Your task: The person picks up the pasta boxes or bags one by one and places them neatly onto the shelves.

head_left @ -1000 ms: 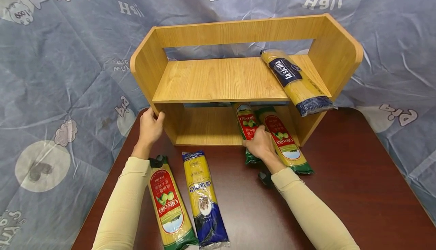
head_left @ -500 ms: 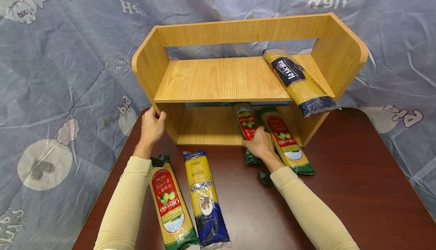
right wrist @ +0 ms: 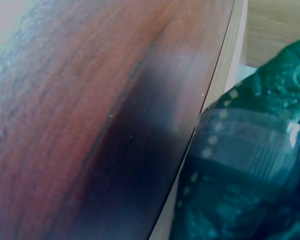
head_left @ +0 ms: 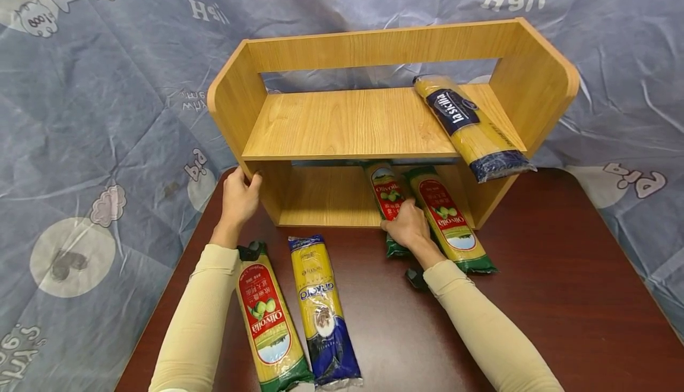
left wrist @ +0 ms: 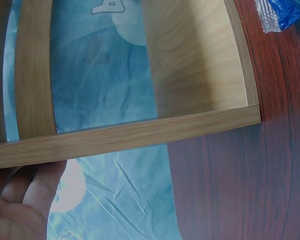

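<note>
My left hand (head_left: 238, 198) grips the left side panel of a wooden two-tier shelf (head_left: 342, 125), its thumb on the inner face. In the left wrist view the fingers of that hand (left wrist: 22, 200) lie against the panel's outer side (left wrist: 140, 135). On the lower tier, my right hand (head_left: 408, 224) holds the front part of a green-ended Olivoilà spaghetti pack (head_left: 386, 190), thumb at its left edge. The green end of this pack (right wrist: 255, 150) fills the right of the right wrist view; the right hand is out of that view. A second Olivoilà pack (head_left: 446, 220) lies just right of the hand.
A La Sicilia spaghetti pack (head_left: 470, 125) lies slanted on the upper tier, its end jutting past the front edge. Nearer on the dark red table (head_left: 561, 297) lie another Olivoilà pack (head_left: 267, 315) and a yellow-and-blue Ankara pack (head_left: 323, 312). A patterned cloth (head_left: 133, 113) hangs behind.
</note>
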Available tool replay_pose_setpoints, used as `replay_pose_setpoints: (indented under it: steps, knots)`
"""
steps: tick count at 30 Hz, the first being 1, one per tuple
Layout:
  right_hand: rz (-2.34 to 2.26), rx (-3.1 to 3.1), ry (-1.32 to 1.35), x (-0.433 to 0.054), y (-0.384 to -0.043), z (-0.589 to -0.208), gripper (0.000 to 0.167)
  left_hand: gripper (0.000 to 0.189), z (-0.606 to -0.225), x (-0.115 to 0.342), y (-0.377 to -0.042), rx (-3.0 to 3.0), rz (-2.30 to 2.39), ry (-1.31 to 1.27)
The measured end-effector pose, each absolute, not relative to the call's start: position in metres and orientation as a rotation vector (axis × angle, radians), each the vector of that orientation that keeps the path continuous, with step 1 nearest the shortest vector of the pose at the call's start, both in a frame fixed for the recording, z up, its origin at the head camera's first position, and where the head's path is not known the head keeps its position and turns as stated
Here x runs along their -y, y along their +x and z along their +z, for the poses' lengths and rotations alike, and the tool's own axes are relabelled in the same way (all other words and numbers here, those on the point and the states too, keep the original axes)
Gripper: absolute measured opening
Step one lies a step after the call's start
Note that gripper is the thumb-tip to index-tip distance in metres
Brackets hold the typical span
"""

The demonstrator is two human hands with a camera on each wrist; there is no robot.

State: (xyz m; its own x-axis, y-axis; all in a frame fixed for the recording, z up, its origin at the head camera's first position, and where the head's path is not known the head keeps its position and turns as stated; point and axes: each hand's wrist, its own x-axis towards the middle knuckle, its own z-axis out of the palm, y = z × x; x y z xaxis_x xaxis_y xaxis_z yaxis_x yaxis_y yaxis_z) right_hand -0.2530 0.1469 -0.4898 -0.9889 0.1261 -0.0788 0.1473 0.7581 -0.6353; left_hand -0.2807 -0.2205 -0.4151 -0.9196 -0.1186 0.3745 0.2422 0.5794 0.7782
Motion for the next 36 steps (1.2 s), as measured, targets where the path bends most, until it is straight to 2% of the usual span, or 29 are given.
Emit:
replay_pose_setpoints:
  steps: [9,23,36]
  knots:
    - [-1.082,-2.903,0.234,-0.145,-0.251,-0.498,0.086,0.026,-0.415,0.221,-0.28,2.418,-1.285,-0.091]
    - [-0.983,-3.027,0.217,-0.139,-0.246,-0.507,0.092,0.026,-0.416,0.221,-0.28,2.431,-1.28,-0.083]
    - [-0.979,-3.184,0.107,-0.13,-0.239,-0.489,0.097,0.025,-0.414,0.22,-0.28,2.424,-1.287,-0.079]
